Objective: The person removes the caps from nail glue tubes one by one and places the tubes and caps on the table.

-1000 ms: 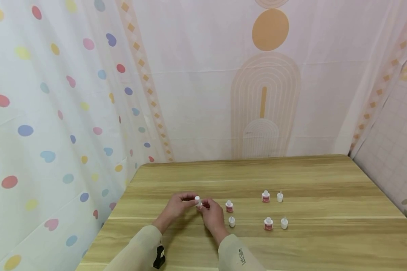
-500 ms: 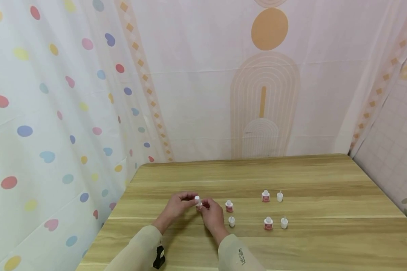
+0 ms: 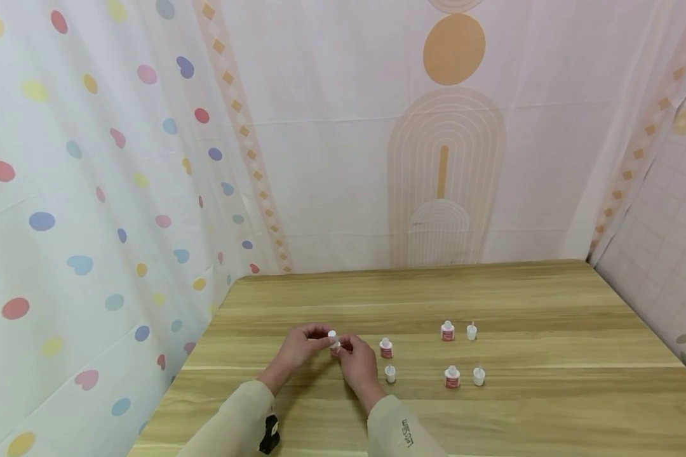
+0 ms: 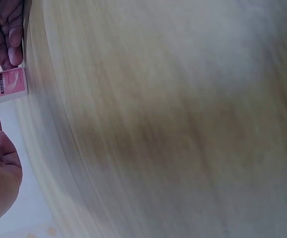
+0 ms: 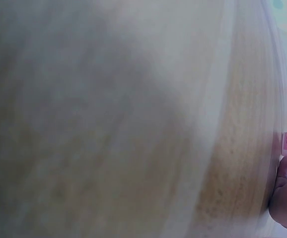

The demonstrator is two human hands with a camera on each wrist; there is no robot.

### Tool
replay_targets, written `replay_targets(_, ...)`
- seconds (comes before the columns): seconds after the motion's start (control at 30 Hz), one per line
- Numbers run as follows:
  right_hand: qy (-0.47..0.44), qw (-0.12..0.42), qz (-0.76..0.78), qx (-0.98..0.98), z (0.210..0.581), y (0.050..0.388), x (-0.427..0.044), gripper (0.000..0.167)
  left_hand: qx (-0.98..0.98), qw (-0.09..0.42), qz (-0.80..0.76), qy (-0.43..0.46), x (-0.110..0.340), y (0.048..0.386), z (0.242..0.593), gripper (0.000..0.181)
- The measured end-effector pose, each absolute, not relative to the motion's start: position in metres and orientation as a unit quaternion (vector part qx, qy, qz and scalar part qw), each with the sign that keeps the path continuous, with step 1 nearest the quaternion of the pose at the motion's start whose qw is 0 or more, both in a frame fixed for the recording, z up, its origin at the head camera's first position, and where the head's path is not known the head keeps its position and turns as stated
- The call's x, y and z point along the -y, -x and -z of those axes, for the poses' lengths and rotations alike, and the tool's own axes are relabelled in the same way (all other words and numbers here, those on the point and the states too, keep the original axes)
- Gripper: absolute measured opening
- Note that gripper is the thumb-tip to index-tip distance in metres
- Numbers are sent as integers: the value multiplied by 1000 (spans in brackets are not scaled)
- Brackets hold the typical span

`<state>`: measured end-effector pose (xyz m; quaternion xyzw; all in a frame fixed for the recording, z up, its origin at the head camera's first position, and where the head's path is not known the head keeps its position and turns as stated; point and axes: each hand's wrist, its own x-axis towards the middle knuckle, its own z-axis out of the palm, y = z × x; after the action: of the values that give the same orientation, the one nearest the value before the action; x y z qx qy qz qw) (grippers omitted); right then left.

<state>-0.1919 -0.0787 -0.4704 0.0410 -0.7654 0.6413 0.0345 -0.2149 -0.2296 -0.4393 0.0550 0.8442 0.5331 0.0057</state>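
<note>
Near the left-middle of the table, my right hand point(image 3: 359, 367) holds a small white bottle point(image 4: 10, 84) with a pink label, its fingers on the body. From the other side, my left hand point(image 3: 298, 350) pinches the bottle's white cap point(image 3: 332, 334). The cap sits at the bottle's top; whether it is screwed down cannot be seen. In the left wrist view the label faces the camera, with print too small to read surely. The right wrist view catches only the edge of the same bottle and the right fingers point(image 5: 285, 171) against it.
Right of my hands stand similar uncapped bottles point(image 3: 385, 348), point(image 3: 448, 331), point(image 3: 452, 377). Beside each is a white cap point(image 3: 390, 374), point(image 3: 471, 332), point(image 3: 479, 376) with its thin stem up. Patterned curtains point(image 3: 343, 190) hang behind the wooden table point(image 3: 549, 317).
Both hands stay in nearly the same place around the bottle and cap. The other bottles and caps have not moved.
</note>
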Motion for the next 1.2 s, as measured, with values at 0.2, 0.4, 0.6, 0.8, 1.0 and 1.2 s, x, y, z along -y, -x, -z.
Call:
replay_targets(0.2,-43,36,-639,767,471,192,79,4,-840,3,-539,-62,230,214,440,27)
replay_targets(0.4,-44,40,-643,763,471,192,79,3,-847,6,-527,-64,231,216,440,19)
replay_targets(0.6,-43,46,-634,771,471,192,79,5,-849,3,-525,-62,231,216,441,20)
replay_targets(0.8,-41,38,-637,769,471,192,79,4,-849,10,-525,-54,230,216,439,29)
replay_targets(1.0,-40,38,-636,770,471,192,79,4,-847,5,-528,-67,231,217,440,26)
replay_targets(1.2,-42,39,-638,768,472,193,79,4,-853,2,-519,-57,226,213,433,17)
